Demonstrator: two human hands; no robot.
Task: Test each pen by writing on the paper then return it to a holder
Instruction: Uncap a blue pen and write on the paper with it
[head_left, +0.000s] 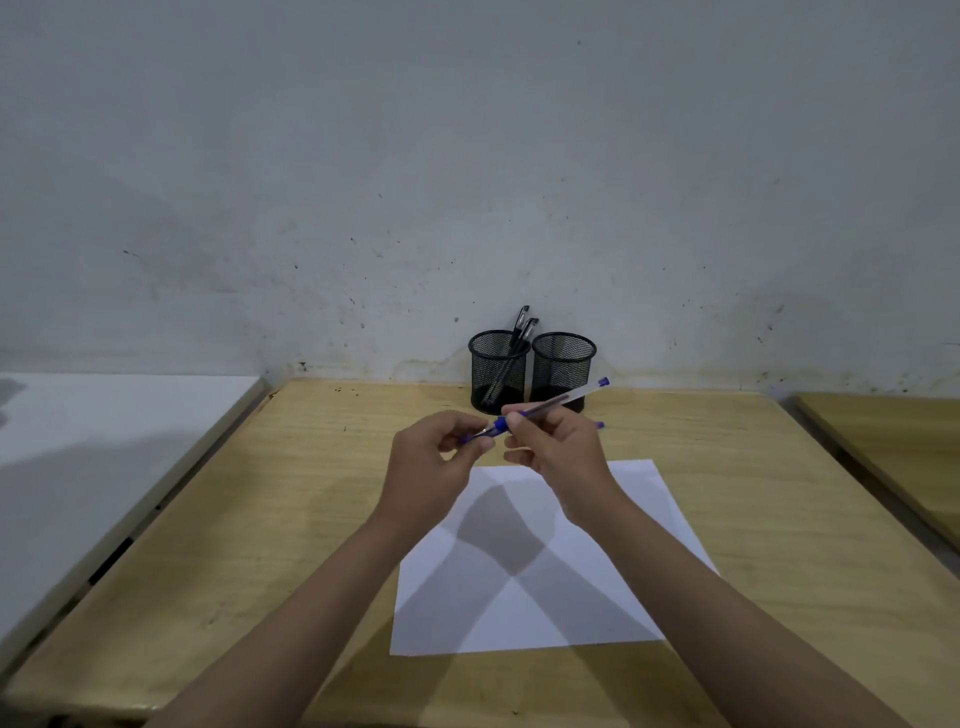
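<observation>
Mid-frame, right hand (558, 447) pinches the blue pen (545, 406) barrel, tip angled left; left hand (436, 457) pinches its cap (470, 437), likely uncapping. Paper (545, 597) lies below, apparently unmarked; two holders (563, 371) behind.

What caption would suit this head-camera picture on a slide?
Both hands hold a blue pen above white paper; two black pens wait in a black mesh holder.
</observation>
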